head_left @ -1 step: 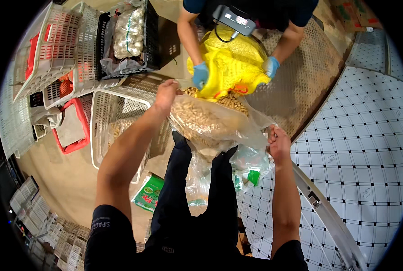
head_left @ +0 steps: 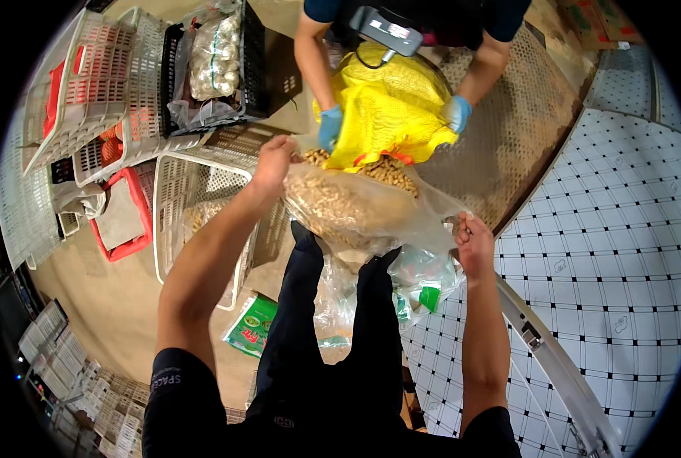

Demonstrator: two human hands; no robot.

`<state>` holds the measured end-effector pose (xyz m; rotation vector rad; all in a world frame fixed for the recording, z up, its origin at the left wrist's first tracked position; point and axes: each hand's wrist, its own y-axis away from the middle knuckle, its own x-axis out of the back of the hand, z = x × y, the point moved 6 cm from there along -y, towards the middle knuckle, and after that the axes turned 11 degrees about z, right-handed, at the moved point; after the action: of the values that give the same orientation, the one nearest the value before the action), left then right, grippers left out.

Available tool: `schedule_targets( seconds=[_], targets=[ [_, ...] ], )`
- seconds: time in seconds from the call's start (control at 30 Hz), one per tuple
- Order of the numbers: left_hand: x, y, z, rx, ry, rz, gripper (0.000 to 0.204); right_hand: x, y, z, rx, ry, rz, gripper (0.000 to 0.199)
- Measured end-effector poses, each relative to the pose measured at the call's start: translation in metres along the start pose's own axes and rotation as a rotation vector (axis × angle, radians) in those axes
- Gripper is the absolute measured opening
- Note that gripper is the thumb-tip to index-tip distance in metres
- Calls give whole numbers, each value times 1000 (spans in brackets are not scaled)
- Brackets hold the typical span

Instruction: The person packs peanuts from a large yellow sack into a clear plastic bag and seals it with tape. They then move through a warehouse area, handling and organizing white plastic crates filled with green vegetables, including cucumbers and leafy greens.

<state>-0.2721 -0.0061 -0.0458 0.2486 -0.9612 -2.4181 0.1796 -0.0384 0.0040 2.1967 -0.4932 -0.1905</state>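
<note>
My left hand [head_left: 276,162] is closed on the left rim of a large clear plastic bag [head_left: 348,206]. At the opposite corner my right hand [head_left: 472,238] pinches its rim, so the mouth is stretched between both hands. Inside lie many peanuts in their shells [head_left: 390,175], some visible at the open mouth. A yellow mesh sack [head_left: 382,114] overhangs that mouth, its red-orange edge resting at the peanuts. Across from me a co-worker grips the sack with a blue-gloved hand [head_left: 330,127] on the left and another blue-gloved hand [head_left: 457,114] on the right.
At left stand white plastic crates [head_left: 88,91], a black crate [head_left: 253,69] with bagged garlic [head_left: 215,61] and a low white basket [head_left: 161,221]. A green packet [head_left: 251,327] and loose clear plastic [head_left: 421,276] lie by my feet. A metal rail [head_left: 535,340] borders the tiled floor [head_left: 600,252].
The co-worker's arms and the yellow sack have shifted slightly left. My left hand has moved a little left, still holding the bag; my right hand stays nearly in place.
</note>
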Motion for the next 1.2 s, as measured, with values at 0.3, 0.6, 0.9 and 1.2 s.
schedule_targets(
  seconds=[0.3, 0.6, 0.9, 1.2],
  targets=[
    [5, 27, 1, -52, -74, -77, 9, 50, 1, -13, 70, 60, -34, 17],
    [-22, 34, -11, -50, -198, -17, 13, 53, 3, 11, 38, 222, -59, 19],
    [22, 106, -38, 131, -246, 65, 26, 107, 27, 35, -154, 51, -132, 19],
    [-30, 143, -96, -26, -770, 32, 37, 58, 33, 74, -398, 209, -246, 18]
  ],
)
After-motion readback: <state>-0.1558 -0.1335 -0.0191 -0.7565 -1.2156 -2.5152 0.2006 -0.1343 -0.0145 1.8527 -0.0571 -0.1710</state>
